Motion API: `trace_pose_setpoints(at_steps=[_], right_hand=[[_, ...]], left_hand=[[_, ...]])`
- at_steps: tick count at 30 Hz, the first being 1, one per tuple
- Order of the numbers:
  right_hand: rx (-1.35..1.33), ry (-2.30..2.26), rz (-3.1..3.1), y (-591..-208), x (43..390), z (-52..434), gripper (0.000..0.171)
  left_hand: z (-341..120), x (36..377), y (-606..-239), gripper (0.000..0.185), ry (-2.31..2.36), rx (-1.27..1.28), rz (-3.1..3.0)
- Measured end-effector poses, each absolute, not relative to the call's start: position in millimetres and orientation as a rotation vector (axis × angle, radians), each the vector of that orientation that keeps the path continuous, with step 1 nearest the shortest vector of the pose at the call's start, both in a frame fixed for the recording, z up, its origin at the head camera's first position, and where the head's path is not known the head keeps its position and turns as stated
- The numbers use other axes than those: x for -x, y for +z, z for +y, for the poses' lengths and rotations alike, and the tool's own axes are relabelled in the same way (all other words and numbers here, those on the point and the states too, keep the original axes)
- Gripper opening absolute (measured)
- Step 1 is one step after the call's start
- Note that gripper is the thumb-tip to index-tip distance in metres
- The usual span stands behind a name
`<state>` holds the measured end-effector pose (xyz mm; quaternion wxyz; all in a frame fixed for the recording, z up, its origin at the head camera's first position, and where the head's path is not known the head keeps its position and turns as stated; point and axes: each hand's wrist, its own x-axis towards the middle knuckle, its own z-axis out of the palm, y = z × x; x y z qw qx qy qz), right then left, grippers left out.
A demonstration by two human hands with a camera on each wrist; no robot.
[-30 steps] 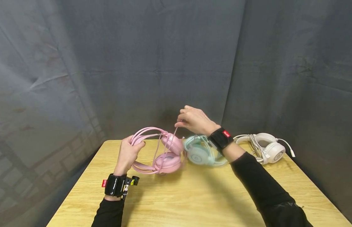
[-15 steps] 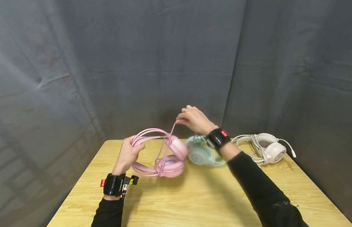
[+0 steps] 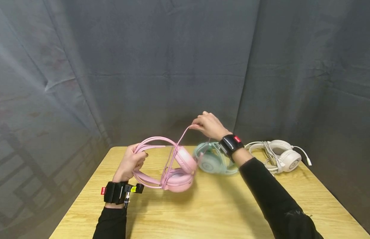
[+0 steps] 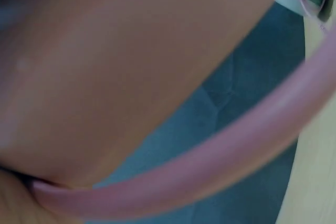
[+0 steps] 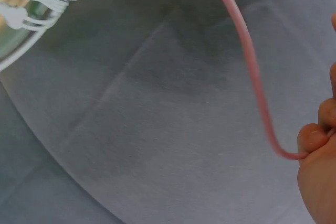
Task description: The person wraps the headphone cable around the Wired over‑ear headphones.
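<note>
My left hand (image 3: pixel 129 162) grips the headband of a pink headset (image 3: pixel 180 182) over the left part of the table, its ear cups pointing right. In the left wrist view the pink headband (image 4: pixel 184 184) curves out from the hand. Pink cable (image 3: pixel 182 134) is wrapped across the headset beside the ear cups. Its upper stretch runs taut to my right hand (image 3: pixel 210 126), which pinches it between thumb and fingers, higher than the headset. A slack length of cable (image 5: pixel 252 66) hangs from that hand in the right wrist view. The rest of the cable inside the fist is hidden.
Just behind the pink ear cups a mint green headset (image 3: pixel 210 162) lies on the wooden table (image 3: pixel 202 212), partly covered by my right forearm. Farther right lies a white headset (image 3: pixel 287 159) with its cable bundled and microphone boom sticking out. A grey curtain (image 3: pixel 161 66) surrounds the table.
My right hand has moved slightly right, drawing the cable into a longer slanting line. My left hand has shifted a little left, and the ear cups hang lower.
</note>
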<state>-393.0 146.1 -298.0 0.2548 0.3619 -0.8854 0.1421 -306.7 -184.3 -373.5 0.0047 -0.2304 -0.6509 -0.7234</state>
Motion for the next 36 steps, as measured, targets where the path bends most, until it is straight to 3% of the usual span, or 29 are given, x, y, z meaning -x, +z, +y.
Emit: trace_pose_setpoints(at_steps=[12, 17, 21, 29, 36], right_hand=[[-0.919, 0.772, -2.729, -323.5, 406.5, 146.1, 0.025], [-0.879, 0.959, -2.832, -333.0, 408.2, 156.8, 0.026], [-0.857, 1.051, -2.857, -344.6, 410.0, 166.1, 0.03], [-0.623, 1.123, -2.83, -371.2, 413.6, 172.4, 0.028], [-0.643, 1.082, -2.857, -384.4, 410.2, 171.7, 0.028]], left_hand=[[-183.1, 319.8, -392.6, 0.025, -2.643, 1.148, -1.689], [-182.5, 324.9, -395.1, 0.039, -2.89, 1.344, -1.313], [-181.2, 328.5, -394.9, 0.033, -3.139, 1.437, -0.896], [-179.6, 330.5, -394.3, 0.021, -3.389, 1.335, -0.557], [-174.1, 321.7, -380.7, 0.022, -3.593, 0.945, -0.427]])
